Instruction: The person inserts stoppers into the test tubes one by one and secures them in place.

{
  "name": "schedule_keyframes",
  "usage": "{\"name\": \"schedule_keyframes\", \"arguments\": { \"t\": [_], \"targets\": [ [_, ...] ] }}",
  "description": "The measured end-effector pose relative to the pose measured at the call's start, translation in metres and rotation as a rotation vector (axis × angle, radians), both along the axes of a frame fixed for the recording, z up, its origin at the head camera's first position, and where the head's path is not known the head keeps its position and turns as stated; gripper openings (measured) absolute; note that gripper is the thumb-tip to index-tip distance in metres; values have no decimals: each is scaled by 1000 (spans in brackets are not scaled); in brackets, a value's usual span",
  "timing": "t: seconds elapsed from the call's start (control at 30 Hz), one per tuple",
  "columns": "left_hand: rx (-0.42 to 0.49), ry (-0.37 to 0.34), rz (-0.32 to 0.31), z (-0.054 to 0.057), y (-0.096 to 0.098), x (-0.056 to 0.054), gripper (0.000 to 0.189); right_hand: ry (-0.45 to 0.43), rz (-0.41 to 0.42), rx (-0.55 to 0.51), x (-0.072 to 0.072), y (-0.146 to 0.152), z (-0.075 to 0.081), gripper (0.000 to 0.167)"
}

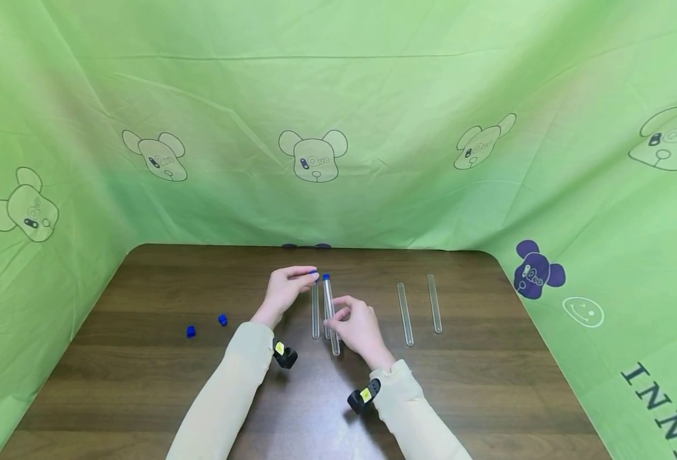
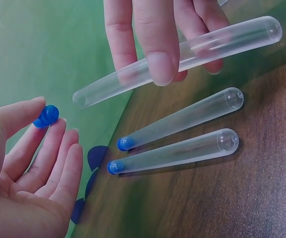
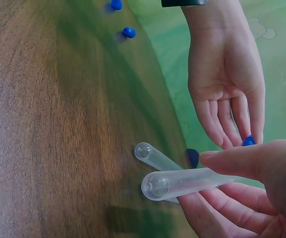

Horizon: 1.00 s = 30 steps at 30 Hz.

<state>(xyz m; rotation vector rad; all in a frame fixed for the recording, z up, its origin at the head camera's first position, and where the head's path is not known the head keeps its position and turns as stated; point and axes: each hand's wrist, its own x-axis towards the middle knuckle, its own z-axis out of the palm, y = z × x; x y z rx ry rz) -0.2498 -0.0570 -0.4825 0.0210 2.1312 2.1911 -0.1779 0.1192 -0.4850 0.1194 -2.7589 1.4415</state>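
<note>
A clear tube (image 2: 217,47) is staying clear of the bench (image 1: 292,409), nearer its far edge; the right hand (image 1: 361,324) is clamping its grip on it. The left hand (image 1: 283,291) is pinching a blue cap (image 2: 48,115), apart from the tube. Two capped tubes (image 2: 178,154) are lying near, two further tubes (image 1: 405,314) toward the right edge, two loose caps (image 1: 191,331) toward the left.

Head view faces forward-down, farther; wrist views close, sharing tube (image 2: 192,58).
</note>
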Motion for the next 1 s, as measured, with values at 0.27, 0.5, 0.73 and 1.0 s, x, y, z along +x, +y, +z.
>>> {"name": "schedule_keyframes", "arguments": {
  "t": [0.27, 0.5, 0.73, 1.0],
  "targets": [
    [19, 10, -7, 0, 2, -2, 31, 10, 10, 15, 1, -1, -1, 42],
    [25, 15, 1, 2, 3, -3, 27, 20, 32, 0, 2, -2, 1, 40],
    [24, 17, 4, 3, 4, -3, 26, 8, 47, -12, 4, -3, 2, 40],
    [10, 3, -14, 1, 4, -4, 31, 5, 60, -27, 4, -3, 3, 40]
  ]
}}
